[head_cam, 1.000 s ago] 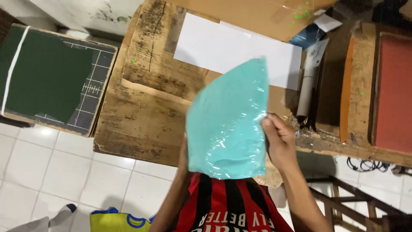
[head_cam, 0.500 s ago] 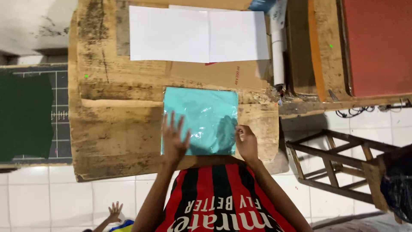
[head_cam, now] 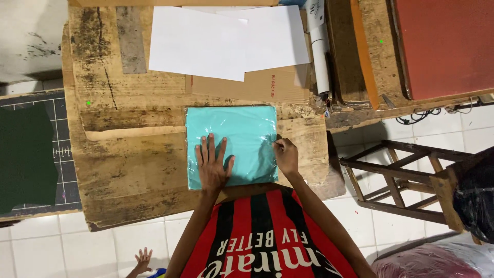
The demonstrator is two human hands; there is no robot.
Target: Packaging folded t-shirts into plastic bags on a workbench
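Turquoise cloth sealed in a clear plastic bag [head_cam: 231, 144] is lying flat on the worn cardboard-covered surface [head_cam: 128, 164], just in front of the person. Their left hand [head_cam: 212, 166] is pressing down on it, palm flat and fingers spread, while the right hand [head_cam: 285, 156] is pinching at the bag's right edge. White paper sheets [head_cam: 221, 41] are resting well beyond. Slick plastic could be sliding under that palm, or the pinched edge could be tearing if tugged hard.

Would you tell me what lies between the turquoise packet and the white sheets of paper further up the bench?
In the head view, a strip of brown cardboard on the worn wooden bench lies between the turquoise packet and the white sheets.
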